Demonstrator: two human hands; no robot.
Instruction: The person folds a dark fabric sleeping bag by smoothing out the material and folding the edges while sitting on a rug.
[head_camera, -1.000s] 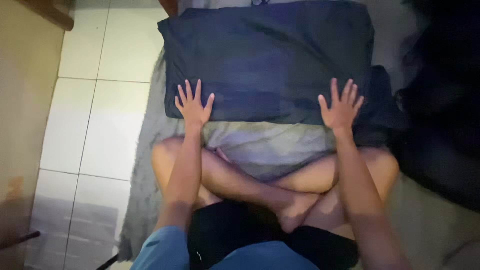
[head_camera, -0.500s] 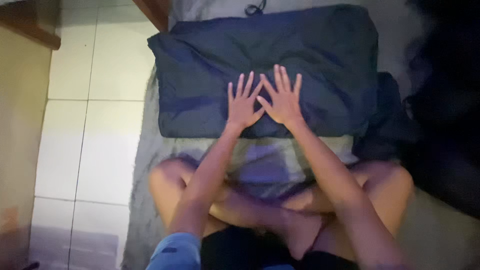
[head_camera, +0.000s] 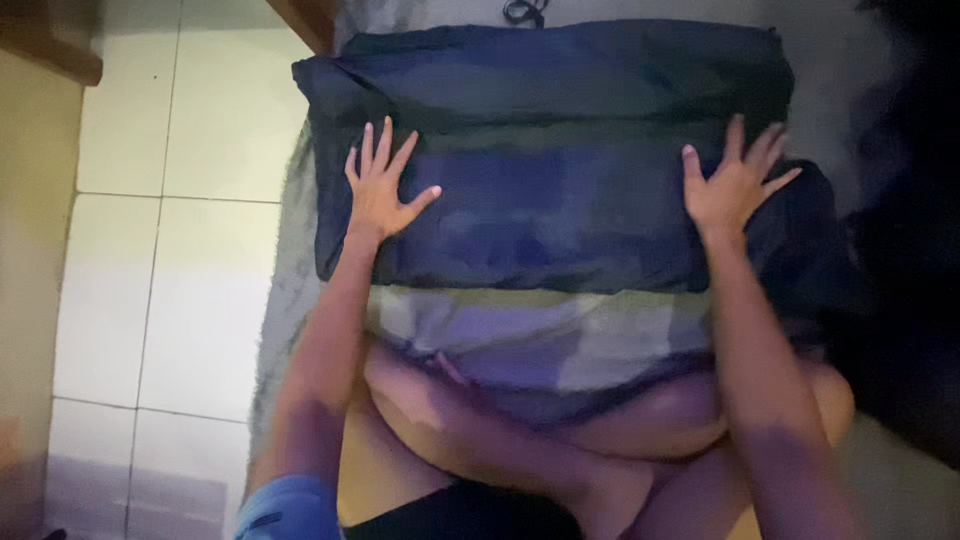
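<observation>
A person sits cross-legged on a grey rug (head_camera: 290, 300), both bare hands laid flat on a folded dark blue cloth (head_camera: 560, 150) spread in front of the knees. The left hand (head_camera: 382, 190) rests near the cloth's left edge, its grip spread wide with fingers fanned and palm down on the fabric. The right hand (head_camera: 735, 185) presses the cloth near its right edge, likewise spread, fingers splayed toward the far side. The two hands are well apart, with the broad middle of the cloth lying bare between them. The cloth lies crosswise, its long side running left to right, its far edge near the rug's far end. A lighter striped section of fabric (head_camera: 540, 340), pale green and purple, shows at the near edge and drapes over the crossed legs (head_camera: 520, 440). White floor tiles (head_camera: 170, 250) run along the left of the rug.
</observation>
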